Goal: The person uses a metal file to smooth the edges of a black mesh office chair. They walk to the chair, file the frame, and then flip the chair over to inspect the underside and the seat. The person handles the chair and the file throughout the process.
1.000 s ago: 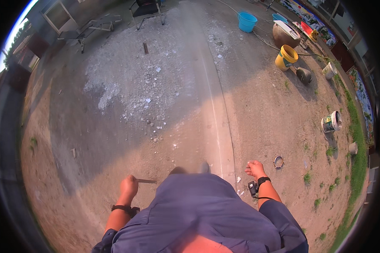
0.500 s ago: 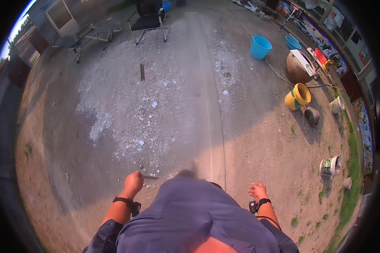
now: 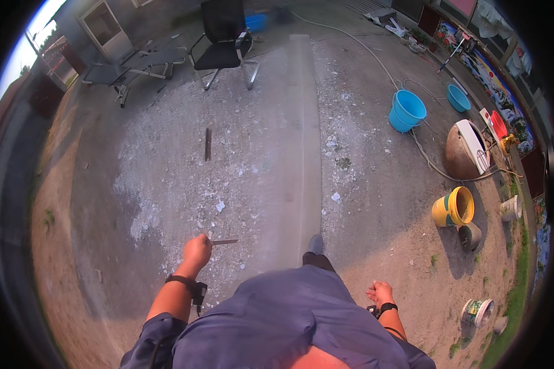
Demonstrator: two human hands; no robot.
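Head cam has us looking down at a dusty yard, and our left hand [image 3: 197, 251] is closed tight around one end of a thin flat strip [image 3: 224, 242]. The strip pokes out of the fist toward our right, above a patch of whitish rubble [image 3: 220, 208]. Our right hand [image 3: 380, 293] hangs out to the side over the dirt, fingers loosely half curled, and honestly we can't tell whether anything's tucked in the palm. We've got one grey shoe [image 3: 316, 244] showing on the pale concrete strip [image 3: 303, 160] up the middle. Further off there's a black chair [image 3: 223, 54], and over on our right sit a blue bucket [image 3: 406, 112] and a yellow bucket [image 3: 453, 208], the yellow one tipped over a bit.
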